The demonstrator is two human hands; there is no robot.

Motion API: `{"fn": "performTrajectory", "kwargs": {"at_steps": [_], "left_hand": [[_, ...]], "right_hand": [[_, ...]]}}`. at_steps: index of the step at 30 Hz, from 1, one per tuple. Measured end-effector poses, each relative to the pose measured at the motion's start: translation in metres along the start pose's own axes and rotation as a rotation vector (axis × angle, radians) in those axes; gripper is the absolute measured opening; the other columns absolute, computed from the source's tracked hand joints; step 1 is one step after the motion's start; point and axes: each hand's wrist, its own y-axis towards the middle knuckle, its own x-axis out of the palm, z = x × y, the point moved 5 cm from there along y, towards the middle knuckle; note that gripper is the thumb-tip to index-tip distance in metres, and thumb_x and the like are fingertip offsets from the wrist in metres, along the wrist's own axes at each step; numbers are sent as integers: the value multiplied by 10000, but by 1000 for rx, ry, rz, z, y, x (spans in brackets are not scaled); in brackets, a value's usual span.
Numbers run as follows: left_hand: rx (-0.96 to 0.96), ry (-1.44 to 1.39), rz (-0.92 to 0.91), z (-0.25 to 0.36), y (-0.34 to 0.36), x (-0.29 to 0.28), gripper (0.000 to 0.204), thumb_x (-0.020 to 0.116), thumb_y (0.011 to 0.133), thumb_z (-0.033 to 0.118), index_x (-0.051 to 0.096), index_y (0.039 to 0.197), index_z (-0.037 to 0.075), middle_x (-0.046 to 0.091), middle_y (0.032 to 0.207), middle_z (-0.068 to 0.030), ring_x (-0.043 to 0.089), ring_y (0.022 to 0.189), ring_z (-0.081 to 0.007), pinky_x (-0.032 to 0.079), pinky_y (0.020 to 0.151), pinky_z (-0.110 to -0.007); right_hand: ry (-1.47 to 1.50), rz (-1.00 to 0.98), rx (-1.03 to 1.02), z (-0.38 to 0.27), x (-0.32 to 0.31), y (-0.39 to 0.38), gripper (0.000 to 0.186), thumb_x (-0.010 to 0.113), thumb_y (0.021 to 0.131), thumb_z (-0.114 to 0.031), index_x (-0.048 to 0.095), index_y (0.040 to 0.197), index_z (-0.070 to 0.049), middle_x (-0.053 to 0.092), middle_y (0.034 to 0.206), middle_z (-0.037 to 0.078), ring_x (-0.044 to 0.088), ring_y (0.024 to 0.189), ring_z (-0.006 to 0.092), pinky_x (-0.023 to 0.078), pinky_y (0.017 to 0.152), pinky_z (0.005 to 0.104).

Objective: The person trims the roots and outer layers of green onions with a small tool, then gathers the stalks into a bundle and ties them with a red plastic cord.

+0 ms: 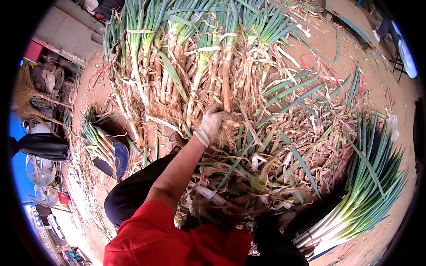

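Note:
My left hand [212, 126], in a pale, dirt-stained glove, reaches forward to the pile of large green onions [177, 66]. Its fingers are closed at the root end of one brown-skinned green onion [226, 82], whose leaves point away from me. Matted roots [224, 138] hang around the fingers and partly hide the grip. The unpeeled onions lie side by side with dry husks among them. My right hand is out of sight.
Dry husks and cut leaves [306, 146] cover the ground right of centre. White-stemmed onions [355, 195] lie bundled at the right. More onions [100, 144] lie by a blue, round-edged object [120, 157] at the left. Fans [41, 170] stand far left; a board [353, 22] is far right.

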Motion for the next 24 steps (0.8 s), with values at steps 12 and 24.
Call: {"fn": "performTrajectory", "kwargs": {"at_steps": [12, 24], "left_hand": [[-221, -242, -270, -143, -193, 94, 534, 601, 873, -5, 402, 1357, 101, 609, 955, -58, 599, 790, -131, 504, 641, -243], [-162, 53, -756, -110, -415, 149, 608, 556, 900, -55, 273, 1422, 77, 470, 887, -18, 501, 691, -75, 472, 627, -229]], "right_hand": [[-59, -246, -23, 16, -20, 13, 368, 597, 905, -295, 590, 1180, -51, 592, 1149, 118, 545, 1002, 246, 414, 913, 373], [1282, -630, -309, -203, -251, 9, 428, 558, 952, -410, 567, 1198, -60, 619, 946, 28, 579, 782, 121, 464, 719, 253]]}}
